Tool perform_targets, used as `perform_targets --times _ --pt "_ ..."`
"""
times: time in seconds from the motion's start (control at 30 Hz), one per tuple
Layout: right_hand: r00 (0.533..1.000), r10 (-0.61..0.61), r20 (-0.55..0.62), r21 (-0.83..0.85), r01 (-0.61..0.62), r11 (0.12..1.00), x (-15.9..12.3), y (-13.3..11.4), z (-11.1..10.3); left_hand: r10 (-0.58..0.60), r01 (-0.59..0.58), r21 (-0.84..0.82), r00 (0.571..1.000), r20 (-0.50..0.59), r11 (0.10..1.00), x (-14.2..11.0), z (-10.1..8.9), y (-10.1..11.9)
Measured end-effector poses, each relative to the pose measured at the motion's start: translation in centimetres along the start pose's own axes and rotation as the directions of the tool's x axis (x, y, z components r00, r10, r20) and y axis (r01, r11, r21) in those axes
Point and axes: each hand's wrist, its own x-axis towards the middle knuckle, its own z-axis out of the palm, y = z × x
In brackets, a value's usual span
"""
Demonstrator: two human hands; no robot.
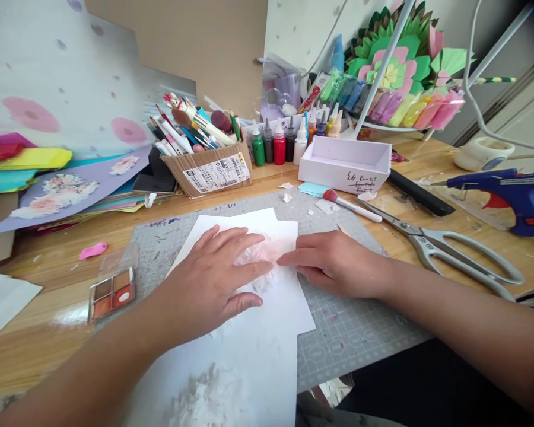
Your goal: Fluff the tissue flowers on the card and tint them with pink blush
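My left hand [218,270] lies with its fingers spread over white sheets of paper [249,362], pressing around a ruffled white relief flower [251,255] that it partly covers. My right hand [338,261] has its index finger stretched to a faint pink smudge [271,246] beside the flower, the other fingers folded in with nothing seen between them. Toward me, a second ruffled white mass [211,400] sits on the paper. Left of my left hand is a palette of brown and orange powders [112,293]. A makeup brush with a pink head [351,205] rests beyond my right hand.
Under the paper lies a grey cutting mat [338,341]. Large scissors [440,249] and a blue glue gun [502,193] are at the right. Behind stand a cardboard box of brushes [218,172], several paint bottles [279,143] and a white box [345,166]. Coloured papers [22,160] are stacked left.
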Motion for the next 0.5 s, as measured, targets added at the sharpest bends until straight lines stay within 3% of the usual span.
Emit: perform_targets --times 0.17,0.33,0.5 --pt "0.998 -0.062 -0.015 -0.019 0.061 0.998 0.0 -0.19 0.09 -0.02 0.02 0.013 1.0 -0.006 1.0 -0.07 0.05 -0.13" --pt "0.997 -0.044 0.059 -0.089 0.049 0.995 0.13 -0.45 0.01 -0.002 0.002 0.003 1.0 -0.019 1.0 0.07 0.07 -0.28" --pt "0.997 -0.029 0.069 -0.026 0.031 0.999 0.09 -0.32 -0.16 0.015 -0.016 -0.02 1.0 -0.022 1.0 0.16 -0.08 -0.28"
